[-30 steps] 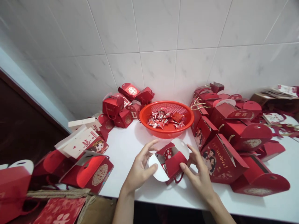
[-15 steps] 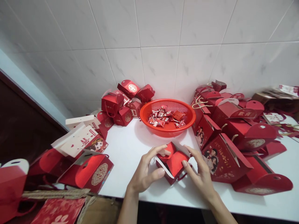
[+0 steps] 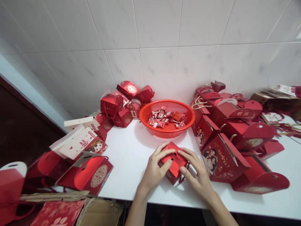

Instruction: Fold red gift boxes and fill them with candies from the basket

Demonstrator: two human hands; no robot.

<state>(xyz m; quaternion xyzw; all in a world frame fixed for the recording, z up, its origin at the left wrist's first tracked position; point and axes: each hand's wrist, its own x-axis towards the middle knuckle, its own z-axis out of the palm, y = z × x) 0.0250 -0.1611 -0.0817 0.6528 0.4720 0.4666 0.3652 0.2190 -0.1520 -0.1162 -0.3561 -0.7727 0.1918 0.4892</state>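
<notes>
A small red gift box [image 3: 174, 178] with a dark red cord handle sits on the white table [image 3: 127, 150] close to its front edge. Its top flaps lie folded inward over the opening. My left hand [image 3: 156, 166] holds the box's left side, fingers and thumb pressing on the flaps. From the other side my right hand [image 3: 195, 168] grips it, fingertips on the top flap and thumb lower on the right. Beyond the hands stands a red plastic basket [image 3: 167, 134] with wrapped candies [image 3: 162, 118] inside.
Open red boxes [image 3: 94, 174] and white printed cartons [image 3: 77, 142] crowd the left. Small closed boxes [image 3: 122, 117] are stacked at the back left. Many larger red boxes [image 3: 225, 157] fill the right. A tiled wall [image 3: 160, 69] rises behind; a cardboard box [image 3: 101, 212] stands front left.
The box's raised flaps have been folded down, covering its top. Both hands have moved inward over it, the left hand shifting to the right. The view has moved slightly.
</notes>
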